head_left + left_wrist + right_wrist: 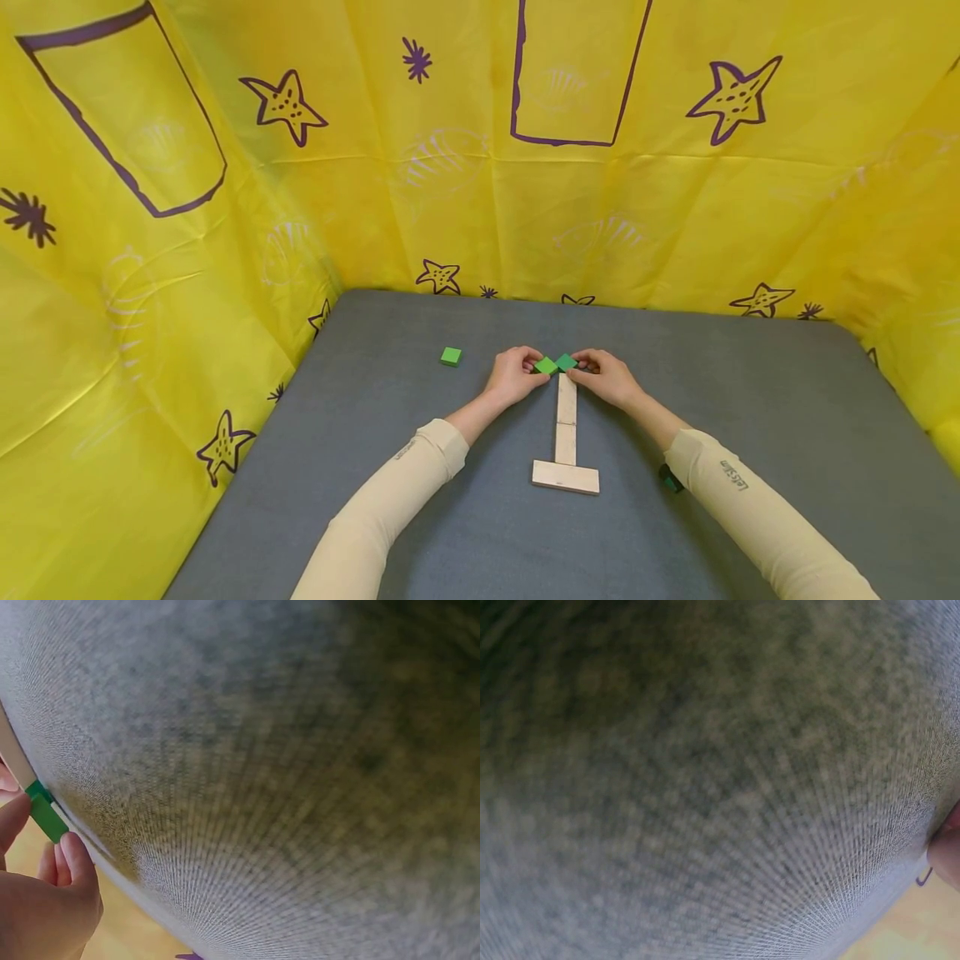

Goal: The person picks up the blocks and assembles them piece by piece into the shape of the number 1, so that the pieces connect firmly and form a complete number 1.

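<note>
My left hand (514, 375) pinches a light green square block (546, 366) between thumb and fingers. Beside it, a darker green square block (566, 362) is pinched by my right hand (606, 377). Both blocks are turned like diamonds, their corners meeting at the far end of a column of two pale wooden planks (566, 421). Across the near end of that column lies another wooden plank (566, 477). The left wrist view shows thumb and fingers at opposite ends of the green block (49, 819). Only a fingertip (946, 851) enters the right wrist view.
Another light green block (451, 357) lies left of my left hand on the grey table (337, 400). A dark green block (671, 478) is partly hidden beside my right forearm. Yellow cloth (450, 208) with purple drawings surrounds the table's back and sides.
</note>
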The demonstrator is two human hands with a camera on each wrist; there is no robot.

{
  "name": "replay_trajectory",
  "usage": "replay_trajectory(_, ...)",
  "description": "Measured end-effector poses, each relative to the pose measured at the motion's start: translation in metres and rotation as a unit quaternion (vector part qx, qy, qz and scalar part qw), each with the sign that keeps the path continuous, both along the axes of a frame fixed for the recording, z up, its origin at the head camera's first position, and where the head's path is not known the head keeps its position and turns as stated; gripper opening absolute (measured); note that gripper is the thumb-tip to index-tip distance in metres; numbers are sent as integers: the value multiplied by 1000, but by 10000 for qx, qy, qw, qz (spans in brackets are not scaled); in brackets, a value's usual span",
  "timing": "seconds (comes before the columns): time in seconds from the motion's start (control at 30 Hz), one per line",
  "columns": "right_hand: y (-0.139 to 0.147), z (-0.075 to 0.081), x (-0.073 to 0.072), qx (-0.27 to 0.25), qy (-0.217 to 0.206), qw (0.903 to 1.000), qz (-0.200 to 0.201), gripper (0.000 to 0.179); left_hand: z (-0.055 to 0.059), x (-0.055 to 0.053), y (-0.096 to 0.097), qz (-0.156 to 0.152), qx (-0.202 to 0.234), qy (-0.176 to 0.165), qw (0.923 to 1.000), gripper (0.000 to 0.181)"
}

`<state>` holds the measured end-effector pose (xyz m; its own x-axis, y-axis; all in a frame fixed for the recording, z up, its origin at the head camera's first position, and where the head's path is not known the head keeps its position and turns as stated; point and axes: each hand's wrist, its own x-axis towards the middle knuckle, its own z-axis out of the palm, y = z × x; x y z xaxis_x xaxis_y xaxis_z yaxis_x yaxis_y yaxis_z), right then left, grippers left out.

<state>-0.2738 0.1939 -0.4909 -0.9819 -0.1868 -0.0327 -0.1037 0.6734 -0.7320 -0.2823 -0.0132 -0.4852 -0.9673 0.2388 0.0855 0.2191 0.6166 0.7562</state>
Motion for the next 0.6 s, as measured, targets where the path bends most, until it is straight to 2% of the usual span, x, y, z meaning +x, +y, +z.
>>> replay_trajectory(0.23, 0, -1, -1, 8, 0, 10000, -27, 39, -1, -1, 2, -41, -191, 46, 9998, 29)
replay_trajectory(0.6, 0, -1, 1, -5, -28, 10000, -21, 39, -2, 0, 2, -59, -184, 19, 9998, 31)
